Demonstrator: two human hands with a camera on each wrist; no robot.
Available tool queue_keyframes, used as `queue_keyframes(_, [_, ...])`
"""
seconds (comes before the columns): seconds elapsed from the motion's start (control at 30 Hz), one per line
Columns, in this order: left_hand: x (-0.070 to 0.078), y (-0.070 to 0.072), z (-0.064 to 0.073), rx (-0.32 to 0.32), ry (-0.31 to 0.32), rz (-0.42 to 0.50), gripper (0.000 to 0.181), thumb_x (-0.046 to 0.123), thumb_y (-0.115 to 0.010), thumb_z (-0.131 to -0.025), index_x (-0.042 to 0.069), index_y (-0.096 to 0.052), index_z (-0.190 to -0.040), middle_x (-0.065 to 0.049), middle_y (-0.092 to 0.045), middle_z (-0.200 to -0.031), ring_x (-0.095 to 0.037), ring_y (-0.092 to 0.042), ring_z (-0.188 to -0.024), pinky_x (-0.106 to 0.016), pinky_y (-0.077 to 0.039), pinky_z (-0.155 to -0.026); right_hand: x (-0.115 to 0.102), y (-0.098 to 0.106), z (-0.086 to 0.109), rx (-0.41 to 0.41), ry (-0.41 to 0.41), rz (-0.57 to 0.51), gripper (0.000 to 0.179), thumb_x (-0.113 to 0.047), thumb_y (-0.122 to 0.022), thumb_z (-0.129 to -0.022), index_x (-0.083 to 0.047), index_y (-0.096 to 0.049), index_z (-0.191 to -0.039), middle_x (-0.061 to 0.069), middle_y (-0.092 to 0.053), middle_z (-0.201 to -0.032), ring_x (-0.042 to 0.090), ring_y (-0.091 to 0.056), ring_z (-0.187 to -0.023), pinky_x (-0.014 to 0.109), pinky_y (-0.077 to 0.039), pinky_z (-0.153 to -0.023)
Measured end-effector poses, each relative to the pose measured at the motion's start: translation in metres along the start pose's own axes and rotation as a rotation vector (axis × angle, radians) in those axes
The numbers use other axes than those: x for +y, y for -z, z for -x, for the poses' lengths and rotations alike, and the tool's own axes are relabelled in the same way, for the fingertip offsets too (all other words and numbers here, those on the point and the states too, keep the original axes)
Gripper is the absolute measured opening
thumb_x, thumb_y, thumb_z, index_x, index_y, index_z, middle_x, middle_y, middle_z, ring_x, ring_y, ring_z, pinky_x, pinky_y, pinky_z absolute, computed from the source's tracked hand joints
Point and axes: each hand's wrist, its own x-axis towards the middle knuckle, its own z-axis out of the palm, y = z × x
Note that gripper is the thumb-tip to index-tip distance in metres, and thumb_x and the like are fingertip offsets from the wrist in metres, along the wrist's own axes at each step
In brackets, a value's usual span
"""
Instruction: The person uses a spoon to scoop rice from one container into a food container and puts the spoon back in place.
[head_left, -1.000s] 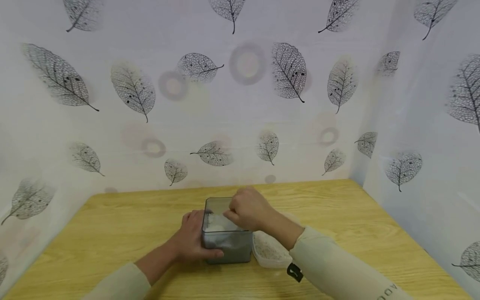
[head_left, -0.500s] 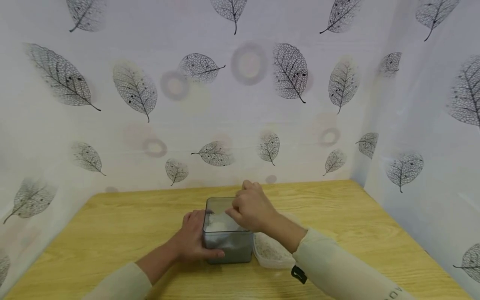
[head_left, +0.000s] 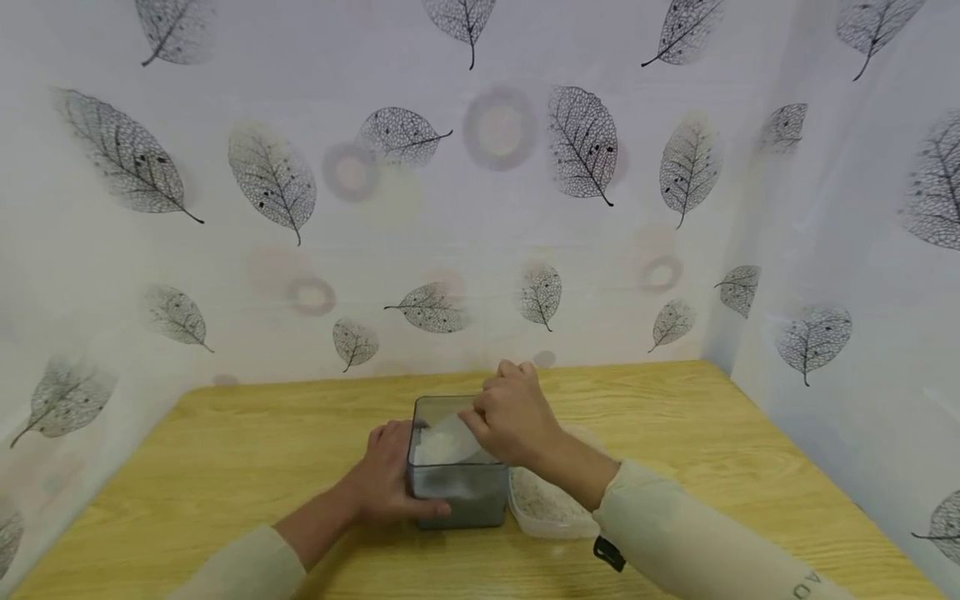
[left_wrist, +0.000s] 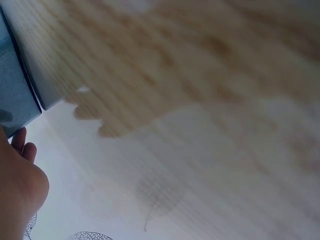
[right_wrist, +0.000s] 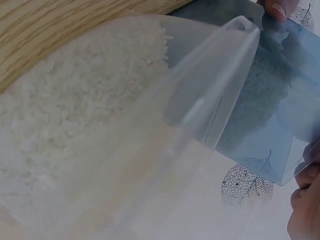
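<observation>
My left hand (head_left: 385,477) grips a grey see-through square container (head_left: 461,500) from its left side, thumb along the front wall. White rice (head_left: 435,447) lies inside it. Over the container's right rim, my right hand (head_left: 513,417) has its fingers curled round a translucent whitish scoop (head_left: 467,435), whose handle is hidden in the fist. The scoop's bowl is inside the container. In the right wrist view, curled fingers (right_wrist: 306,192) show beside the grey container's wall. In the left wrist view, only part of the left hand (left_wrist: 22,185) appears, against the container.
A clear plastic tub (head_left: 555,527) of rice stands just right of the grey container, partly under the right forearm. Both stand on a wood-grain table (head_left: 262,450). A leaf-patterned white sheet (head_left: 480,225) rises behind the table and at its sides.
My right hand has shifted slightly to the right and tilted, and more of the scoop shows inside the container. The left hand keeps its hold on the container.
</observation>
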Motion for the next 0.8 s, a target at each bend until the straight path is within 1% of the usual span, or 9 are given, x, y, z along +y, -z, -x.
queue_keyframes(0.17, [0.0, 0.0, 0.001, 0.018, -0.014, 0.001, 0.107, 0.074, -0.075, -0.065, 0.002, -0.04, -0.138, -0.009, -0.052, -0.127, -0.023, -0.045, -0.113, -0.054, -0.029, -0.103, 0.001, -0.001, 0.002, 0.025, -0.033, -0.01, 0.046, -0.033, -0.067, -0.091, -0.023, -0.054, -0.048, -0.009, -0.04, -0.054, 0.014, -0.034, -0.062, 0.033, -0.025, -0.066])
queue_keyframes(0.3, [-0.001, -0.001, 0.001, 0.028, -0.026, 0.005, 0.107, 0.074, -0.075, -0.065, 0.002, -0.041, -0.137, -0.009, -0.053, -0.125, -0.024, -0.046, -0.114, -0.053, -0.03, -0.103, 0.002, -0.001, 0.004, 0.034, -0.072, -0.015, 0.044, -0.035, -0.067, -0.092, -0.023, -0.059, -0.051, -0.008, -0.05, -0.055, 0.014, -0.039, -0.062, 0.033, -0.028, -0.065])
queue_keyframes(0.4, [-0.002, -0.002, 0.001, 0.041, -0.036, 0.008, 0.107, 0.075, -0.074, -0.065, 0.003, -0.041, -0.136, -0.008, -0.054, -0.124, -0.022, -0.046, -0.113, -0.053, -0.03, -0.103, 0.003, 0.0, 0.004, 0.03, -0.095, -0.038, 0.046, -0.034, -0.066, -0.093, -0.024, -0.056, -0.049, -0.009, -0.053, -0.056, 0.014, -0.041, -0.062, 0.033, -0.029, -0.065])
queue_keyframes(0.5, [-0.003, -0.004, 0.002, 0.053, -0.053, 0.004, 0.107, 0.078, -0.073, -0.065, 0.004, -0.042, -0.136, -0.007, -0.055, -0.124, -0.021, -0.047, -0.112, -0.052, -0.03, -0.102, 0.006, 0.001, 0.005, 0.031, -0.107, -0.065, 0.052, -0.033, -0.065, -0.093, -0.024, -0.048, -0.045, -0.011, -0.046, -0.049, 0.013, -0.039, -0.059, 0.033, -0.031, -0.064])
queue_keyframes(0.6, [-0.004, -0.004, 0.003, 0.068, -0.061, 0.007, 0.108, 0.079, -0.072, -0.065, 0.003, -0.042, -0.136, -0.007, -0.055, -0.123, -0.021, -0.048, -0.111, -0.052, -0.03, -0.102, 0.011, 0.002, 0.006, 0.052, -0.125, -0.089, 0.056, -0.032, -0.066, -0.092, -0.024, -0.041, -0.042, -0.012, -0.036, -0.044, 0.012, -0.037, -0.056, 0.036, -0.036, -0.066])
queue_keyframes(0.7, [-0.003, -0.004, 0.002, 0.08, -0.064, 0.006, 0.107, 0.079, -0.072, -0.065, 0.003, -0.043, -0.135, -0.006, -0.055, -0.122, -0.022, -0.048, -0.112, -0.053, -0.03, -0.102, 0.016, 0.001, 0.008, 0.07, -0.159, -0.144, 0.058, -0.029, -0.067, -0.091, -0.022, -0.038, -0.042, -0.013, -0.029, -0.043, 0.013, -0.035, -0.054, 0.041, -0.039, -0.071])
queue_keyframes(0.8, [-0.002, -0.003, 0.001, 0.083, -0.077, 0.004, 0.106, 0.079, -0.071, -0.066, 0.003, -0.043, -0.135, -0.007, -0.056, -0.122, -0.022, -0.049, -0.112, -0.052, -0.031, -0.101, 0.019, 0.0, 0.012, 0.058, -0.206, -0.218, 0.059, -0.027, -0.066, -0.092, -0.021, -0.036, -0.042, -0.014, -0.025, -0.043, 0.012, -0.035, -0.055, 0.044, -0.04, -0.077])
